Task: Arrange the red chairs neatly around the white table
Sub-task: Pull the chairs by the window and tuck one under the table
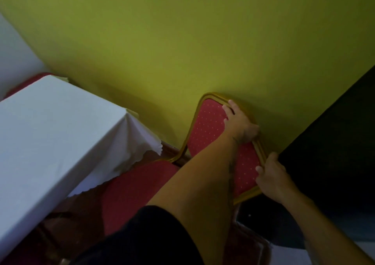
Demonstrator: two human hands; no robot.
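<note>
A red chair point(207, 126) with a gold frame and dotted upholstery stands by the green wall, its seat point(134, 191) reaching toward the table. My left hand point(240, 124) grips the top rail of its backrest. My right hand point(273, 175) grips the backrest's near side edge. The white table point(46, 126), covered with a white cloth, fills the left of the view; a cloth corner hangs down near the chair seat. Another red chair point(30, 80) shows partly behind the table's far end.
A green wall point(182, 41) runs right behind the chair. A dark panel or piece of furniture point(334, 153) stands close on the right. The floor under the chair is dark red-brown.
</note>
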